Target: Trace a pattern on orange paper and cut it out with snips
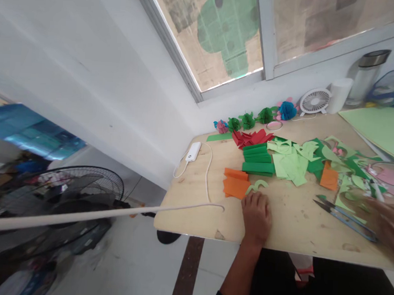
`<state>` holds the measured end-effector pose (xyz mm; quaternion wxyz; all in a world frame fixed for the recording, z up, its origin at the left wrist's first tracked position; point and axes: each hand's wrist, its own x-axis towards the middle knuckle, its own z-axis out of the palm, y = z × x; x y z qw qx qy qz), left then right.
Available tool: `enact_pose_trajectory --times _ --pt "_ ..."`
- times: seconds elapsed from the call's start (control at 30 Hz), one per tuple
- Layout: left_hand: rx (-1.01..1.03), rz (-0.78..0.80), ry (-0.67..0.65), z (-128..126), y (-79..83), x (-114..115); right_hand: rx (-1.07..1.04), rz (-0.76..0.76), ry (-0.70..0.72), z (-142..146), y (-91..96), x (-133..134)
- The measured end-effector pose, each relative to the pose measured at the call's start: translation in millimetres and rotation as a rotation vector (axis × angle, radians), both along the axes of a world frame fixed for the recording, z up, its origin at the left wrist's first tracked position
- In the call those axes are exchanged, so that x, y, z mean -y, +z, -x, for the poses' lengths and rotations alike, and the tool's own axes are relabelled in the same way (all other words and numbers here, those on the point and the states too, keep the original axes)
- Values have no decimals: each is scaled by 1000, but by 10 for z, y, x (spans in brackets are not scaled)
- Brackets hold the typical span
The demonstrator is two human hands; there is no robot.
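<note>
My left hand [256, 215] rests on the table near its front edge, fingers curled. A curved light green paper cutout [259, 184] sticks out past its fingertips; how they grip it is hidden. Just left of that lie orange paper pieces [236, 185], with folded green paper strips [258, 159] behind them. At the right edge, my right hand [389, 224] is smeared by motion, its fingers unclear. Beside it lie scissors [346, 219] with their blades slightly apart. A white pen-like object [377, 190] shows just beyond the right hand.
Red folded paper [252, 137] and light green scraps [292, 164] cover the table [193, 214]. Paper flowers [248, 120], a small white fan [315, 101] and a bottle [368, 78] line the back. A white power bank [193, 151] trails a cable. A floor fan [91, 185] stands left.
</note>
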<state>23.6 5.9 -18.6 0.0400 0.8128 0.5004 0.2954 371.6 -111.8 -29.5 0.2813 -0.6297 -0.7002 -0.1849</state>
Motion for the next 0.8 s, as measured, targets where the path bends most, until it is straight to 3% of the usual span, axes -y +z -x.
enact_pose_trajectory --times 0.03,0.2,0.3,0.5,0.6,0.8 --pt "-8 7 4 -6 -8 -5 41 -24 62 114 -4 32" --pt "-39 16 -8 -84 -44 -35 93 -30 63 570 156 5" --pt "-57 2 16 -155 -42 -51 123 -36 35 690 217 -63" --pt "-98 0 151 -251 -2 -98 166 -42 -61 784 155 -106" --pt "-103 11 105 -245 -12 -100 194 -59 -41 796 154 -109" --pt "-96 34 -108 -77 -46 -110 168 -72 -21 774 165 -114"
